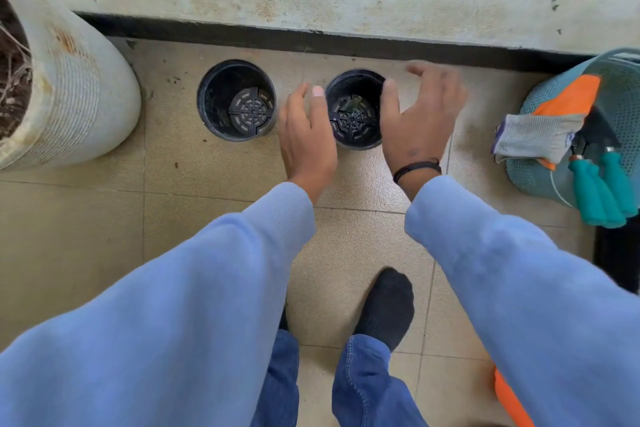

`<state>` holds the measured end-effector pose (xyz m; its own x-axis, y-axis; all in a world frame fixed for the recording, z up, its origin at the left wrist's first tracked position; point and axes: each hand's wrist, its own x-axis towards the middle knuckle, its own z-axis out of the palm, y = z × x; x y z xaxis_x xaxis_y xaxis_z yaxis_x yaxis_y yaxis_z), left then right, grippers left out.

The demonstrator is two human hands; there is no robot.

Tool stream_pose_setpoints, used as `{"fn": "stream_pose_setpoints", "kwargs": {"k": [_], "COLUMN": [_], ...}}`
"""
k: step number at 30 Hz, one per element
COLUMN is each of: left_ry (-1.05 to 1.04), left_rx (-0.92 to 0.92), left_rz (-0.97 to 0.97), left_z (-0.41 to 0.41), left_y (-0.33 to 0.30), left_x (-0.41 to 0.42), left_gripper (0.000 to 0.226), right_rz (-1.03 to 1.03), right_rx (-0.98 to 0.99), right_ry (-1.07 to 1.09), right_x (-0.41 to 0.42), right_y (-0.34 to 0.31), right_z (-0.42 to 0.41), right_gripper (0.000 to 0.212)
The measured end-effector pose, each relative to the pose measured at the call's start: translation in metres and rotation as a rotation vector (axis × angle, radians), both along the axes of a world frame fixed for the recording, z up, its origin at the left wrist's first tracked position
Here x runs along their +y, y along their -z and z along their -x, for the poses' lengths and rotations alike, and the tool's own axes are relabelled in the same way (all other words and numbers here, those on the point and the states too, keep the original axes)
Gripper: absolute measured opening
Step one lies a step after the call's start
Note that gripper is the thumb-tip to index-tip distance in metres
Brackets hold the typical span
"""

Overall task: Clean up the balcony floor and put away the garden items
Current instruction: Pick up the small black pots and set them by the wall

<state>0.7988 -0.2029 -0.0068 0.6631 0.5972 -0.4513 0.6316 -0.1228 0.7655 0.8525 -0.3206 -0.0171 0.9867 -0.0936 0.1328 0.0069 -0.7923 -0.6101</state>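
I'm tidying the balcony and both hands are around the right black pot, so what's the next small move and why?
Probably close both hands onto the right pot and lift it. The left hand and right hand flank it with fingers open, not yet gripping, and it looks nearly empty. Nesting it in the left pot seems sensible.

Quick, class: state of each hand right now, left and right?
Left hand: open, fingers straight, beside the right-hand black pot, holding nothing.
Right hand: open, fingers spread on the pot's other side, holding nothing; somewhat blurred.

Two open hands, left [306, 135] and right [417, 121], flanking the right-hand black pot [353, 111] on tiled floor [194, 177].
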Motion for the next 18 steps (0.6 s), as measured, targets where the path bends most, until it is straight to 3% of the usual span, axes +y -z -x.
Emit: {"fn": "stream_pose_setpoints", "kwargs": {"k": [1,3,5,8,14,18], "left_ry": [0.038,0.117,0.141,0.135,0.218,0.219], "left_rx": [-0.034,-0.076,-0.065,-0.030,-0.030,-0.056], "left_rz": [-0.051,-0.088,-0.050,-0.056,-0.202,-0.221], "left_z": [0.000,-0.005,-0.012,-0.019,-0.017,-0.013], "left_y": [-0.003,-0.005,-0.002,0.008,0.037,0.040], "left_x": [0.001,0.001,0.000,-0.002,-0.001,0.000], "left_gripper": [0.041,0.036,0.035,0.036,0.044,0.045], "right_rz": [-0.022,-0.013,0.157,0.322,0.544,0.584], "right_rx": [-0.007,0.186,0.416,0.594,0.691,0.558], "right_ry": [-0.078,-0.239,-0.379,-0.495,-0.575,-0.641], "right_x": [0.006,0.019,0.030,0.041,0.058,0.056], "right_y": [-0.006,-0.008,0.002,0.018,0.041,0.041], "right_z": [0.001,0.001,-0.001,-0.010,-0.029,-0.031], "right_gripper": [0.021,0.016,0.018,0.021,0.035,0.029]}}
